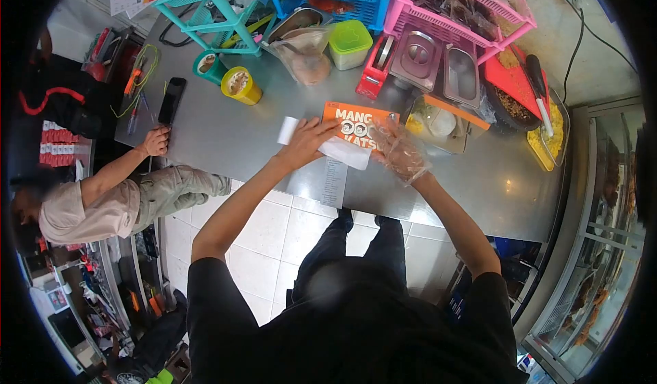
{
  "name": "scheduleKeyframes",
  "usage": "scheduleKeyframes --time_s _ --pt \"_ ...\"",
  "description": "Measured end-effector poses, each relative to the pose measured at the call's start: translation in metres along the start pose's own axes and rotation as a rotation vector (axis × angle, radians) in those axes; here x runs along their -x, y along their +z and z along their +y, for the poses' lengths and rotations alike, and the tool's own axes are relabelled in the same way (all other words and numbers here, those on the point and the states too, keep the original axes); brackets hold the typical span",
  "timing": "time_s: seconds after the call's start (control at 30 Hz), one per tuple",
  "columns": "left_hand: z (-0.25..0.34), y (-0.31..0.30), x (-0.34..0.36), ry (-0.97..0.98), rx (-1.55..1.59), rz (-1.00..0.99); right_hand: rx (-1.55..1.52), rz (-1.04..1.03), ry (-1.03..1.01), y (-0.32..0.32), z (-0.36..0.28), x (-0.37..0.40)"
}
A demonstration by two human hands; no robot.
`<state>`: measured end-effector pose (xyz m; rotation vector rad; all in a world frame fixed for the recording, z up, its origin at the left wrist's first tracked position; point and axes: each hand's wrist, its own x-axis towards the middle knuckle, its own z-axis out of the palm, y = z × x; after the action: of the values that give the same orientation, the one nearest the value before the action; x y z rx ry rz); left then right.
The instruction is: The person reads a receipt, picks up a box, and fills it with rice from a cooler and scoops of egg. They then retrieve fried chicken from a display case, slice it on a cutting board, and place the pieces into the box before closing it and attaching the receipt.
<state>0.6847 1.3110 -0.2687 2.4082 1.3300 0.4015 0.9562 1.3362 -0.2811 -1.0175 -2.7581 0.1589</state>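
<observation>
An orange printed box lies near the middle of the steel table, with a white sheet of paper slanting across its near side. My left hand is bare and holds the paper down against the box's left part, fingers reaching over it. At the box's right end is my right hand, in a clear plastic glove, its fingers closed on that edge. Glare on the glove blurs the fingertips. Below the paper, a long printed receipt hangs over the table's front edge.
Behind stand a yellow cup, a green-lidded tub and steel containers. An open box sits to the right, near a red cutting board. Another person's hand rests by a phone at left.
</observation>
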Motion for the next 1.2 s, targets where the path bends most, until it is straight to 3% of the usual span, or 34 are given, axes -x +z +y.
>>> scheduleKeyframes --time_s 0.07,0.1,0.23,0.3,0.33,0.37,0.4,0.47,0.53,0.67,0.73,0.8,0.83,0.93,1.0,1.07,1.1,1.17,1.2 --pt "-0.012 0.024 0.004 0.18 -0.306 0.088 0.012 0.068 -0.016 0.029 0.011 0.006" --pt "-0.014 0.025 0.004 0.184 -0.311 0.092 0.034 0.148 -0.032 0.034 0.015 0.003" --pt "-0.004 0.021 0.008 0.11 -0.125 0.137 0.014 0.154 -0.06 0.012 0.02 0.018" --pt "0.009 0.012 0.009 -0.04 0.024 0.239 -0.157 0.272 0.512 -0.027 0.006 0.032" --pt "0.012 0.013 0.008 -0.137 0.144 0.402 -0.13 0.293 0.522 -0.031 0.022 0.036" --pt "0.012 0.015 0.006 -0.239 0.266 0.554 -0.018 0.413 0.917 -0.027 0.041 0.045" --pt "0.009 0.02 0.005 -0.217 0.268 0.551 0.09 0.526 1.316 -0.019 0.057 0.057" --pt "-0.001 0.041 0.005 -0.68 0.714 0.649 -0.222 0.618 1.375 0.003 0.102 0.078" --pt "-0.005 0.063 -0.003 -0.652 0.792 0.629 0.005 0.093 1.036 0.05 0.159 0.119" --pt "-0.001 0.067 -0.008 -0.589 0.754 0.584 0.029 0.084 0.955 -0.012 0.144 0.126" --pt "0.002 0.061 -0.007 -0.632 0.818 0.534 -0.171 0.156 1.189 -0.06 0.113 0.12" --pt "0.004 0.058 -0.008 -0.605 0.409 0.577 -0.126 0.202 1.112 -0.093 0.088 0.115" --pt "0.013 0.049 -0.014 -0.595 0.416 0.578 -0.085 0.25 1.027 -0.1 0.079 0.111" --pt "0.055 0.008 -0.03 -0.426 0.603 0.616 -0.078 0.239 0.883 -0.096 0.062 0.097" --pt "0.075 -0.015 -0.039 -0.282 0.689 0.689 -0.242 0.287 0.887 -0.099 0.034 0.065" --pt "0.065 -0.019 -0.045 -0.337 0.898 0.735 -0.2 0.311 0.776 -0.052 0.033 0.046" --pt "0.043 -0.013 -0.044 -0.382 0.977 0.746 -0.091 0.206 0.782 -0.051 0.021 0.032" --pt "0.037 -0.027 -0.04 -0.413 0.917 0.698 -0.189 0.201 0.685 -0.01 0.028 0.019" --pt "0.032 -0.024 -0.037 -0.493 0.852 0.658 -0.175 0.219 0.698 -0.022 0.035 0.022"
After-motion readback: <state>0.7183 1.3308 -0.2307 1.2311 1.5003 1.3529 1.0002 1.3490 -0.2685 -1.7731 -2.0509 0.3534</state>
